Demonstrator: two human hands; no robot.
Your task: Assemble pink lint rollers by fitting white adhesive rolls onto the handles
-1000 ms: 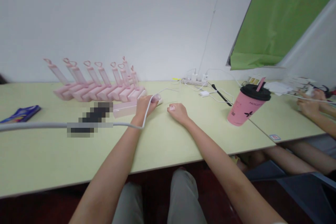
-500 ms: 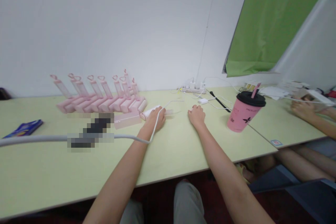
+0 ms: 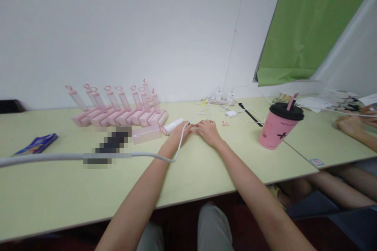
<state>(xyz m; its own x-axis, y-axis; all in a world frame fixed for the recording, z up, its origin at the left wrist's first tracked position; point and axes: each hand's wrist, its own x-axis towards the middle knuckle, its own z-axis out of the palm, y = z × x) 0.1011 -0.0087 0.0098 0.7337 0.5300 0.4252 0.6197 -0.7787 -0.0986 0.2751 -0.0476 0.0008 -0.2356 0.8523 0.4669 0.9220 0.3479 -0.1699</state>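
Observation:
My left hand (image 3: 180,132) and my right hand (image 3: 208,131) meet low over the table, fingertips almost together. Between them shows a short clear tube (image 3: 193,129), partly hidden by the fingers; both hands are closed on it. Just left of my left hand lies a white rounded stick with a pink end (image 3: 171,127). A translucent pink box (image 3: 146,134) is beside that. To the right of my right hand, a small pink heart-shaped piece (image 3: 225,123) rests on the table.
Pink blocks (image 3: 118,117) with clear heart-topped tubes line the back left. A pink cup (image 3: 277,127) with black lid stands right. Behind are a power strip (image 3: 221,102), a white charger (image 3: 231,113) and a black strap (image 3: 250,114). A co-worker's hand (image 3: 347,123) is far right.
My right hand has moved left to meet my left hand at the clear tube. The pink heart-shaped piece now shows near where my right hand was. The view has shifted slightly.

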